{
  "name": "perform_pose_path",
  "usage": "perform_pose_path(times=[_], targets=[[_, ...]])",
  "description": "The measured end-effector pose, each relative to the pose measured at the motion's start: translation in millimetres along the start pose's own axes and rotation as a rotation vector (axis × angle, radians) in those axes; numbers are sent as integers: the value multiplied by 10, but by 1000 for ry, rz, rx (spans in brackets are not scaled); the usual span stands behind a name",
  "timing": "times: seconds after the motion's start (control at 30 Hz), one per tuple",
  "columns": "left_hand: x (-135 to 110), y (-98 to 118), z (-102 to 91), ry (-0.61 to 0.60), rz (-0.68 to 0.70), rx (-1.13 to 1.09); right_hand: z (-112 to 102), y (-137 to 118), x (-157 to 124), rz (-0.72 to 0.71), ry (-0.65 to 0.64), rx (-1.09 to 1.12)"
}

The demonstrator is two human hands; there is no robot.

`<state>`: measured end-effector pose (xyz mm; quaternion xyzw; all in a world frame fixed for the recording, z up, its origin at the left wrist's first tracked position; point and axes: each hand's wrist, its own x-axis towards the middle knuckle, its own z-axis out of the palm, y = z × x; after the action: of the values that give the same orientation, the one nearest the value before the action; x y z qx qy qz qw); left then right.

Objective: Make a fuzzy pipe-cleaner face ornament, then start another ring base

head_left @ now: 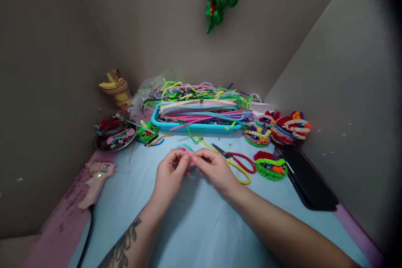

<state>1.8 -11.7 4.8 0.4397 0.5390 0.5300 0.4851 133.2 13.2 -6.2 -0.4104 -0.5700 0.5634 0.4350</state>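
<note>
Pinched pink pipe-cleaner piece [185,151] between closed fingertips of left hand [169,174] and right hand [214,168]. Held over desk [194,222], beside scissors [236,160].

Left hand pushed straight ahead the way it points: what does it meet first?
The pink pipe-cleaner piece that the left hand pinches; past it, likely the blue tray, though depth is unclear.

Behind fingers [179,160], pink pipe-cleaner piece [184,149] mostly hidden; 2 forearms [276,230] cut off at bottom edge.
</note>
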Motion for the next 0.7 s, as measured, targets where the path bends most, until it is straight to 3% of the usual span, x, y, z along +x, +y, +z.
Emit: perform_pose_path(times=[0.17, 0.33, 0.7], targets=[[1, -33, 7, 20, 5, -67, 81, 56, -51, 53, 60, 109], [-7, -30, -4, 26, 4, -64, 43, 71, -59, -25, 122, -17], [-25, -31, -53, 50, 82, 7, -17, 5, -71, -189, 107, -79]])
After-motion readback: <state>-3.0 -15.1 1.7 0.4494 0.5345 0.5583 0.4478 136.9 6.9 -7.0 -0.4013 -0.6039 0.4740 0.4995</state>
